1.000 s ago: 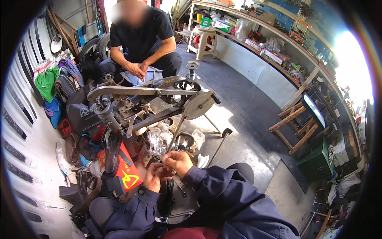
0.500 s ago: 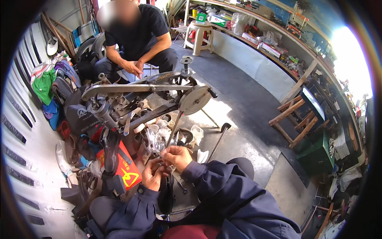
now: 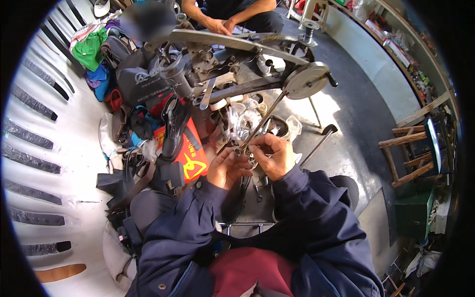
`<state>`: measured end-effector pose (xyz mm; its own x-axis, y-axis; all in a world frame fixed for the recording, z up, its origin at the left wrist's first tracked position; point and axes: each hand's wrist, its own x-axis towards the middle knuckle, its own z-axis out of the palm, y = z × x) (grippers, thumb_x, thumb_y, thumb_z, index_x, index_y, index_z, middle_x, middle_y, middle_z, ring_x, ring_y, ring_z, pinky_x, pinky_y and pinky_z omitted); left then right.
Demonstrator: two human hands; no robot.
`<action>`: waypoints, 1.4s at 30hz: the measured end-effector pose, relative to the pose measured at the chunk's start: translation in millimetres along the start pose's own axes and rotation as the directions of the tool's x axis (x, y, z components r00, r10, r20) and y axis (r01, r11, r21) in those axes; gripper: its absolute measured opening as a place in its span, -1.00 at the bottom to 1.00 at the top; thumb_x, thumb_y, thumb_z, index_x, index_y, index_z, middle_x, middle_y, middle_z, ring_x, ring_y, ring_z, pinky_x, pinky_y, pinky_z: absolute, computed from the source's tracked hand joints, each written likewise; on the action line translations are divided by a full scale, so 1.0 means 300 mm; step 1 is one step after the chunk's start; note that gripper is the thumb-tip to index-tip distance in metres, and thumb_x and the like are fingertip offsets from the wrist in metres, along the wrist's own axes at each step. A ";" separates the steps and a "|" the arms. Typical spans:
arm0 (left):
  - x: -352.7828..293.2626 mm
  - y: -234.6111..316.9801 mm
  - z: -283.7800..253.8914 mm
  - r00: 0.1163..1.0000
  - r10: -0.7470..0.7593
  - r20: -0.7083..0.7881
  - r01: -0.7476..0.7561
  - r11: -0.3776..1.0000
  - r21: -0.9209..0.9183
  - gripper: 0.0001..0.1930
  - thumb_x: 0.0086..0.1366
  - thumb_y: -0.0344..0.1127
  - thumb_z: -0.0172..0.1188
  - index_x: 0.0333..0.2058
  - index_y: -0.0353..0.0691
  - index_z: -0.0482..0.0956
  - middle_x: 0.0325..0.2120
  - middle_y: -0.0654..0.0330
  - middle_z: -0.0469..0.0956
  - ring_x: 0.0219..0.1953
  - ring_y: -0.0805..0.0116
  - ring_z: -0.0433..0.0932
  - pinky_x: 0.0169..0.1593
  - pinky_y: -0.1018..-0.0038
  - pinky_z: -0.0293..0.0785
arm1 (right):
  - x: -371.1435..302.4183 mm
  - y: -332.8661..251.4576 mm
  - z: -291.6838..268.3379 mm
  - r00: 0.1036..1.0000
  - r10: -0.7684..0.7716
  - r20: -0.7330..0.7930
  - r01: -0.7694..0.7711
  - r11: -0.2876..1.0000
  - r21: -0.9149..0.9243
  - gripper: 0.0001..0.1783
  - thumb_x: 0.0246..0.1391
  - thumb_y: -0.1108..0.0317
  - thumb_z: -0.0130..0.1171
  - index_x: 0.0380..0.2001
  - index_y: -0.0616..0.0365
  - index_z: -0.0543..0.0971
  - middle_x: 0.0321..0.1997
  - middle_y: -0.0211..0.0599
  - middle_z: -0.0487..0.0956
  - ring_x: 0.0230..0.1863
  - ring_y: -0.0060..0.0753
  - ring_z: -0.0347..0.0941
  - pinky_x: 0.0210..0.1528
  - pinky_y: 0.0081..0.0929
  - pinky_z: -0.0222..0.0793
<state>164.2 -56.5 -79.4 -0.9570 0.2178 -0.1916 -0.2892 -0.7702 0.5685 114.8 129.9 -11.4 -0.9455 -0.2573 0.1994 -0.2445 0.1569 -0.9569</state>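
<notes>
Between the thumb and fingers of my left hand (image 3: 228,168) sits a small round metal part (image 3: 237,152); its exact kind is too small to make out. Close beside it, my right hand (image 3: 275,156) is closed in a pinch, with whatever is between its fingertips hidden. Both hands are near each other above my lap. Beyond them stands a hand-cranked sewing machine (image 3: 222,42) with a long metal arm, a round handwheel (image 3: 307,81) and a thread spool (image 3: 309,32). Clear plastic bags (image 3: 242,119) with small items lie under it.
To the left, a black shoe (image 3: 174,128) rests on a red bag (image 3: 190,158) amid piled shoes and cloth. Across the machine a person sits with hands (image 3: 220,25) together. At right are a wooden stool (image 3: 408,153), a green box (image 3: 414,210) and loaded shelves (image 3: 396,44).
The view has tilted down and turned left, so the machine and my hands appear higher and farther right. My hands have moved slightly apart, and the small metal part now shows in the left.
</notes>
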 end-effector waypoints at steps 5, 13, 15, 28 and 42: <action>0.000 0.003 0.003 0.999 0.033 -0.010 -0.034 0.992 -0.123 -0.73 0.53 -0.18 0.07 0.00 -0.25 0.48 -0.18 -0.01 0.66 -0.18 0.08 0.69 -0.13 0.08 0.69 | -0.005 -0.037 -0.008 0.983 -0.181 0.035 0.185 0.970 -0.157 -0.88 0.04 0.52 0.32 -0.32 0.28 0.66 -0.40 -0.21 0.64 -0.44 -0.39 0.61 -0.35 -0.50 0.51; 0.007 0.001 -0.005 0.999 0.025 -0.035 -0.027 0.997 -0.075 -0.72 0.54 -0.14 0.06 -0.02 -0.23 0.51 -0.17 0.04 0.66 -0.19 0.17 0.66 -0.11 0.10 0.68 | -0.008 -0.028 -0.009 0.983 -0.170 0.066 0.178 0.974 -0.141 -0.89 0.05 0.51 0.31 -0.32 0.31 0.64 -0.40 -0.20 0.61 -0.46 -0.35 0.60 -0.36 -0.47 0.51; 0.011 0.003 -0.005 0.999 0.023 -0.029 -0.025 0.998 -0.053 -0.72 0.54 -0.14 0.06 -0.02 -0.24 0.51 -0.17 0.05 0.66 -0.19 0.18 0.66 -0.11 0.11 0.68 | -0.009 -0.025 -0.008 0.985 -0.150 0.080 0.159 0.979 -0.124 -0.89 0.06 0.52 0.31 -0.33 0.31 0.64 -0.40 -0.19 0.61 -0.46 -0.35 0.60 -0.36 -0.47 0.51; 0.008 0.013 0.002 0.999 0.040 0.017 -0.039 0.998 -0.048 -0.73 0.53 -0.20 0.08 0.01 -0.26 0.53 -0.17 0.06 0.68 -0.22 0.17 0.68 -0.12 0.12 0.68 | -0.011 -0.025 -0.009 0.982 -0.152 0.113 0.170 0.971 -0.169 -0.90 0.04 0.53 0.30 -0.33 0.29 0.64 -0.40 -0.14 0.62 -0.40 -0.19 0.63 -0.33 -0.36 0.53; 0.010 0.006 0.000 0.999 0.035 -0.007 -0.035 0.999 -0.016 -0.77 0.52 -0.23 0.11 -0.02 -0.26 0.53 -0.20 0.08 0.67 -0.23 0.18 0.68 -0.13 0.13 0.68 | -0.012 -0.018 -0.006 0.979 -0.172 0.111 0.192 0.958 -0.212 -0.90 0.04 0.50 0.29 -0.34 0.28 0.63 -0.39 -0.13 0.62 -0.39 -0.14 0.64 -0.31 -0.33 0.55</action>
<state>160.8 -57.4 -79.0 -0.9663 0.1864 -0.1774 -0.2550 -0.7868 0.5620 119.2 131.7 -6.5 -0.8596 -0.3849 0.3362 -0.4617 0.3031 -0.8336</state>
